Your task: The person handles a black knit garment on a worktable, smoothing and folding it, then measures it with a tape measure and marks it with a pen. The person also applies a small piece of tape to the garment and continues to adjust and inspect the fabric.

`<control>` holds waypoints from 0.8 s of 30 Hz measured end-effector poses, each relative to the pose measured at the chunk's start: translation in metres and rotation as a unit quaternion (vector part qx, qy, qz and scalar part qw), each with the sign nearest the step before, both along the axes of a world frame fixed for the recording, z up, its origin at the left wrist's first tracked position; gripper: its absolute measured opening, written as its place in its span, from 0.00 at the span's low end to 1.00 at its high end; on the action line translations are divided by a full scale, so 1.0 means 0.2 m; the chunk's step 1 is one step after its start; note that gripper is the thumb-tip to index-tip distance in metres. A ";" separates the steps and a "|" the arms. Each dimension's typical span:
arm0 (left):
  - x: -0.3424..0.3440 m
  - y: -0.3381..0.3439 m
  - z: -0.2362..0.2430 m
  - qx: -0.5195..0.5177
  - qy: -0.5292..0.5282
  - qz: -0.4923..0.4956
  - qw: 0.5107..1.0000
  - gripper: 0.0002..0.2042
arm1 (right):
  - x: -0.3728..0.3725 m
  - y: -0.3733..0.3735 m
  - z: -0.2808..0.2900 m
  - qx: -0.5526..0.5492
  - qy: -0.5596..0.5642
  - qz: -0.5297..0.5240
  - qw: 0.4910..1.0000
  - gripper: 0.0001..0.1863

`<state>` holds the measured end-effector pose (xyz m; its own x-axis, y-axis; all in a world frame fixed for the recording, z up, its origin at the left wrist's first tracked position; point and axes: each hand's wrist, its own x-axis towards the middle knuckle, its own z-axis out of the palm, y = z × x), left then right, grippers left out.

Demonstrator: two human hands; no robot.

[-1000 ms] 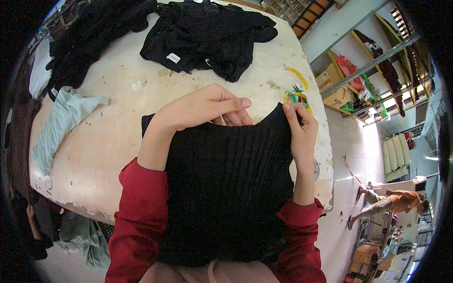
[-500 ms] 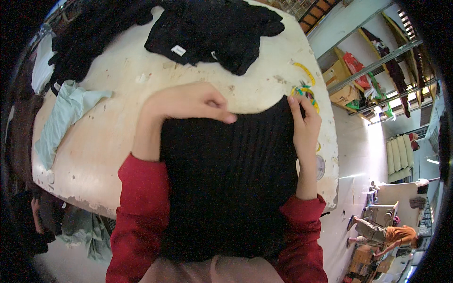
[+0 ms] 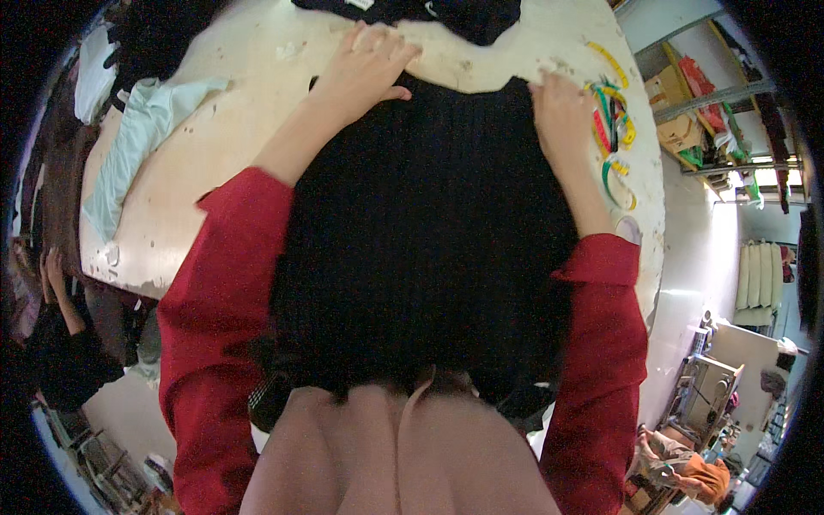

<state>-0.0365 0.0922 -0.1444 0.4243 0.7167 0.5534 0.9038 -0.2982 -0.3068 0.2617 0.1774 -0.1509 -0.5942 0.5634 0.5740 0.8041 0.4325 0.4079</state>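
A black ribbed knit garment (image 3: 429, 215) lies spread out in front of me, running from the table toward my lap. My left hand (image 3: 365, 73) rests at its upper left edge, fingers spread, thumb over the black fabric. At the upper right corner is my right hand (image 3: 562, 112); its slightly blurred fingers lie flat beside the fabric's edge. Close to the right hand, a coiled measuring tape (image 3: 611, 120) in yellow, green and red lies on the table. Another black garment (image 3: 481, 19), partly cut off by the view, lies beyond the left hand.
The pale, worn tabletop (image 3: 197, 163) carries a light green cloth (image 3: 142, 154) at left and dark clothing (image 3: 163, 43) at the far left. Another person's hands (image 3: 53, 275) show at the left rim. Shelves (image 3: 712, 103) stand at right; a person in orange (image 3: 704, 476) is at lower right.
Both hands have moved farther out over the table, along with the garment's top edge. My left hand has gone from curled to spread; the right has let its pinch go flat. The view has shifted.
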 end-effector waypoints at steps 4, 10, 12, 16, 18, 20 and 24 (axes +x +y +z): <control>0.12 -0.68 0.14 -0.184 -0.147 0.076 0.969 0.31 | 0.20 -0.50 0.11 -0.190 0.158 -0.016 0.969 0.22; 0.07 -1.24 -0.10 -0.308 -0.214 0.206 0.904 0.36 | 0.40 -1.15 -0.05 -0.372 0.103 -0.095 0.918 0.34; -0.06 -1.15 -0.10 -0.305 -0.195 0.174 0.916 0.34 | 0.39 -1.02 -0.07 -0.388 0.111 -0.050 0.914 0.36; -0.25 -0.93 -0.12 -0.273 -0.149 0.156 0.938 0.33 | 0.29 -0.79 -0.10 -0.361 0.128 -0.002 0.924 0.35; -0.29 -0.84 -0.12 -0.261 -0.167 0.133 0.941 0.33 | 0.25 -0.71 -0.11 -0.353 0.136 0.011 0.926 0.35; -0.29 -0.79 -0.10 -0.211 -0.094 0.164 0.959 0.34 | 0.22 -0.65 -0.10 -0.352 0.143 0.022 0.925 0.35; -0.13 -0.86 -0.03 -0.209 -0.020 0.202 0.957 0.34 | 0.19 -0.77 -0.02 -0.378 0.187 -0.005 0.907 0.37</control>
